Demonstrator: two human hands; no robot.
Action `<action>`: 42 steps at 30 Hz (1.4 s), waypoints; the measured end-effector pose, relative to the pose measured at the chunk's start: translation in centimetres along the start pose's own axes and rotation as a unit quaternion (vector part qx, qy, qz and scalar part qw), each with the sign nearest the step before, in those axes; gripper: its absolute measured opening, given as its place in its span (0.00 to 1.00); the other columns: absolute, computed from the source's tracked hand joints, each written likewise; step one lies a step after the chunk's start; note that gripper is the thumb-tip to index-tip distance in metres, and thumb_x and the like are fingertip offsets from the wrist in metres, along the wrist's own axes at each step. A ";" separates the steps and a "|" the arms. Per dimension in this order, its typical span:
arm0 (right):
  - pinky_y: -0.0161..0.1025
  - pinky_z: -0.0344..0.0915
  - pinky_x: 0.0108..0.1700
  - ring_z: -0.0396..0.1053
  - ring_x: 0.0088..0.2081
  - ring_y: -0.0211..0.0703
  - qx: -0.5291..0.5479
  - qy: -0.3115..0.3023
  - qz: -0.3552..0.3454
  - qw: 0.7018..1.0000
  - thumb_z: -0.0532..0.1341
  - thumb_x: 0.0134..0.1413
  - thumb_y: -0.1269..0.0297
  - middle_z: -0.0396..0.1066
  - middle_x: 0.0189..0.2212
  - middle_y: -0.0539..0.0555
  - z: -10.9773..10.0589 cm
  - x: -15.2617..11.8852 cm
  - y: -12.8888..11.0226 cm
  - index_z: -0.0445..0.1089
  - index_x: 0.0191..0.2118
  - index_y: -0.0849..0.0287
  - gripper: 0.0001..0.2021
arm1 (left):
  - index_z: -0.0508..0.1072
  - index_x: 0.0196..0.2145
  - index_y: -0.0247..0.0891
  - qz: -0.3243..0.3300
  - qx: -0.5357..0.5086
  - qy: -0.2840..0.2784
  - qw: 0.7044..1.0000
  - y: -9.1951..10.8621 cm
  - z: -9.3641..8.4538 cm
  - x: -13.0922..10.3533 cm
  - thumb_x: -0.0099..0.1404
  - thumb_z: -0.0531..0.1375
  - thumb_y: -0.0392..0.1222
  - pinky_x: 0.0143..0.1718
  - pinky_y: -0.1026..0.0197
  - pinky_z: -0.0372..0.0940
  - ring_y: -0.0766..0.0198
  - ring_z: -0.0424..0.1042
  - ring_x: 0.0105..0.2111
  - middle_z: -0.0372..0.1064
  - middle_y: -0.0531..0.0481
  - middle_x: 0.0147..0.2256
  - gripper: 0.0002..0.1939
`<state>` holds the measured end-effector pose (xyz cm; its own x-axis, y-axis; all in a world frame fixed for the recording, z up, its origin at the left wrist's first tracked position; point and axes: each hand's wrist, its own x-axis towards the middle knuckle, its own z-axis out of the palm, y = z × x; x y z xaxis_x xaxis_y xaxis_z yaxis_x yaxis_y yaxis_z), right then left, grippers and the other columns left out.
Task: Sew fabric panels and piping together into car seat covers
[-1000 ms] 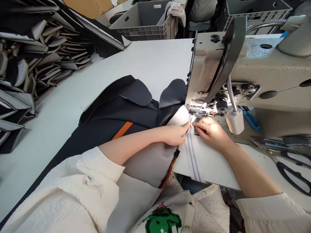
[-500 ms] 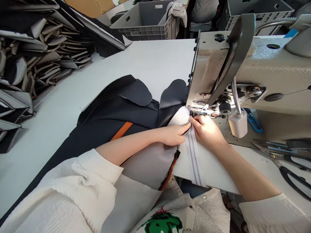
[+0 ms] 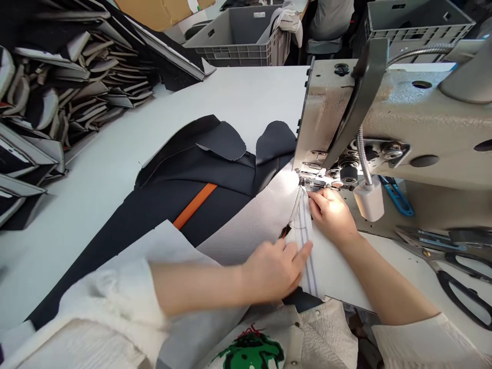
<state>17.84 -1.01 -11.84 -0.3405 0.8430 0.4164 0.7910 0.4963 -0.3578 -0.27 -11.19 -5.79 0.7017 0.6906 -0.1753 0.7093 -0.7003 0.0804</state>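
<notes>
My right hand [image 3: 332, 214] is closed, thumb and fingertips pinching the upper edge of a white tape with blue-grey stripes [image 3: 306, 241], just in front of the presser foot [image 3: 307, 181]. The tape runs down toward the table's front edge. My left hand [image 3: 273, 271], smeared by motion, is over the lower tape, with its index finger reaching across it; whether it grips anything is unclear. Left of the foot lies a dark fabric piece [image 3: 234, 177] with a light grey mesh panel [image 3: 253, 220] and an orange strip [image 3: 195, 206]. The mesh reaches the foot.
The sewing machine [image 3: 407, 113] fills the right, its small lamp [image 3: 369, 201] hanging near my right hand. Scissors [image 3: 442, 266] and a blue cutter [image 3: 397, 197] lie at right. Stacked cut pieces [image 3: 88, 77] stand at left; grey crates [image 3: 238, 48] and a seated person [image 3: 331, 20] are behind.
My left hand has left the mesh beside the foot and moved down toward me, onto the lower tape. My right hand remains by the foot. More mesh shows there now.
</notes>
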 end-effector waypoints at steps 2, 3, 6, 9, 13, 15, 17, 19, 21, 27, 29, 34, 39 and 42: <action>0.40 0.60 0.37 0.65 0.36 0.46 0.009 -0.027 0.015 0.999 0.49 0.62 0.62 0.67 0.30 0.56 -0.5 0.0 -0.2 0.72 0.39 0.58 0.14 | 0.46 0.64 0.38 -0.059 0.011 -0.004 0.998 2.2 1.2 -3.0 0.65 0.52 0.49 0.26 0.59 0.61 0.56 0.64 0.33 0.63 0.44 0.37 0.34; 0.39 0.59 0.37 0.65 0.36 0.46 0.016 -0.041 0.022 0.999 0.49 0.62 0.61 0.68 0.30 0.55 -0.8 -0.1 -0.4 0.72 0.38 0.57 0.15 | 0.45 0.65 0.40 -0.105 0.027 0.004 0.994 3.0 1.9 -4.1 0.63 0.54 0.48 0.27 0.57 0.62 0.56 0.64 0.33 0.62 0.44 0.38 0.36; 0.39 0.55 0.36 0.64 0.35 0.45 0.036 -0.086 0.046 0.995 0.52 0.61 0.55 0.69 0.28 0.53 -1.3 0.0 -1.1 0.69 0.31 0.56 0.14 | 0.46 0.65 0.45 -0.234 0.096 0.043 0.966 4.4 3.7 -5.6 0.62 0.55 0.38 0.31 0.55 0.62 0.58 0.63 0.33 0.61 0.43 0.41 0.36; 0.39 0.51 0.34 0.60 0.31 0.43 0.016 -0.121 0.053 0.991 0.56 0.56 0.51 0.65 0.23 0.50 -1.5 -0.1 -1.9 0.60 0.23 0.57 0.17 | 0.47 0.65 0.46 -0.279 0.102 0.019 0.955 3.7 3.6 -5.3 0.60 0.52 0.30 0.33 0.54 0.62 0.57 0.64 0.34 0.61 0.42 0.42 0.37; 0.39 0.46 0.32 0.56 0.28 0.41 -0.005 -0.140 0.024 0.990 0.54 0.57 0.56 0.62 0.20 0.50 -1.4 -0.4 -2.5 0.51 0.20 0.57 0.18 | 0.45 0.65 0.41 -0.272 -0.049 -0.073 0.958 0.0 -0.8 -5.2 0.56 0.50 0.27 0.38 0.55 0.64 0.54 0.66 0.41 0.64 0.42 0.44 0.40; 0.39 0.45 0.32 0.55 0.28 0.41 0.011 -0.138 0.015 0.990 0.52 0.56 0.58 0.62 0.20 0.51 -1.4 -0.6 -2.5 0.50 0.19 0.58 0.18 | 0.49 0.64 0.44 -0.269 -0.148 -0.104 0.946 -1.8 -4.1 -5.0 0.57 0.48 0.26 0.42 0.59 0.64 0.58 0.67 0.45 0.64 0.45 0.49 0.38; 0.39 0.45 0.32 0.54 0.27 0.40 0.032 -0.136 0.003 0.990 0.51 0.57 0.60 0.60 0.19 0.51 -1.5 -0.6 -2.5 0.50 0.19 0.57 0.17 | 0.52 0.63 0.48 -0.263 -0.195 -0.129 0.936 -2.6 -7.1 -4.4 0.57 0.47 0.27 0.44 0.62 0.64 0.59 0.67 0.49 0.64 0.49 0.53 0.37; 0.38 0.46 0.32 0.55 0.27 0.39 0.048 -0.143 -0.025 0.988 0.50 0.57 0.62 0.60 0.19 0.50 -1.7 -0.6 -2.4 0.51 0.20 0.58 0.16 | 0.48 0.64 0.48 -0.253 -0.201 -0.183 0.929 -2.2 -9.0 -3.2 0.57 0.49 0.29 0.39 0.63 0.65 0.57 0.70 0.46 0.67 0.47 0.51 0.39; 0.38 0.46 0.32 0.55 0.28 0.39 0.055 -0.154 -0.056 0.985 0.49 0.56 0.65 0.61 0.20 0.50 -1.9 -0.6 -2.2 0.52 0.20 0.58 0.14 | 0.42 0.66 0.42 -0.226 -0.210 -0.248 0.918 -1.1 -9.3 -1.9 0.56 0.50 0.30 0.31 0.64 0.65 0.55 0.73 0.40 0.69 0.42 0.48 0.41; 0.39 0.47 0.33 0.56 0.28 0.40 0.024 -0.165 -0.107 0.980 0.48 0.59 0.64 0.61 0.20 0.51 -2.1 -0.5 -1.5 0.55 0.20 0.58 0.16 | 0.46 0.63 0.38 -0.180 -0.295 -0.244 0.906 -1.0 -5.7 -0.1 0.59 0.50 0.36 0.25 0.65 0.64 0.59 0.74 0.33 0.68 0.39 0.49 0.35; 0.39 0.49 0.33 0.57 0.28 0.41 0.014 -0.153 -0.095 0.983 0.47 0.61 0.63 0.62 0.20 0.51 -1.9 -0.5 -1.3 0.58 0.20 0.57 0.17 | 0.52 0.59 0.38 -0.169 -0.275 -0.198 0.926 -1.7 -4.9 0.0 0.61 0.50 0.40 0.28 0.62 0.65 0.57 0.74 0.34 0.71 0.41 0.44 0.28; 0.40 0.55 0.35 0.61 0.32 0.45 -0.057 -0.015 0.001 0.998 0.48 0.61 0.63 0.67 0.27 0.55 -1.0 -0.6 0.0 0.71 0.35 0.58 0.15 | 0.40 0.64 0.36 -0.110 -0.210 -0.182 0.954 -2.8 -4.6 0.7 0.64 0.48 0.41 0.30 0.59 0.64 0.53 0.74 0.34 0.73 0.42 0.40 0.33; 0.44 0.58 0.37 0.58 0.33 0.50 -0.133 -0.002 -0.020 0.991 0.49 0.60 0.64 0.67 0.31 0.60 -0.3 -0.3 -0.6 0.71 0.46 0.63 0.17 | 0.36 0.66 0.38 -0.086 -0.283 -0.236 0.925 -4.9 -5.3 0.5 0.66 0.44 0.40 0.25 0.65 0.62 0.63 0.72 0.27 0.72 0.43 0.43 0.34; 0.46 0.59 0.39 0.58 0.35 0.51 -0.119 -0.021 -0.023 0.992 0.49 0.60 0.65 0.66 0.33 0.61 0.1 -0.2 -1.6 0.69 0.49 0.65 0.18 | 0.39 0.66 0.38 -0.091 -0.311 -0.242 0.915 -5.7 -5.5 0.3 0.65 0.44 0.39 0.25 0.67 0.62 0.65 0.71 0.26 0.73 0.45 0.41 0.33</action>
<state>16.62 -1.93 -11.43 -0.3958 0.8315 0.3898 0.8705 0.4749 -0.1290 -3.73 -5.99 -0.95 0.5638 0.5188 -0.6426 0.8175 -0.2399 0.5236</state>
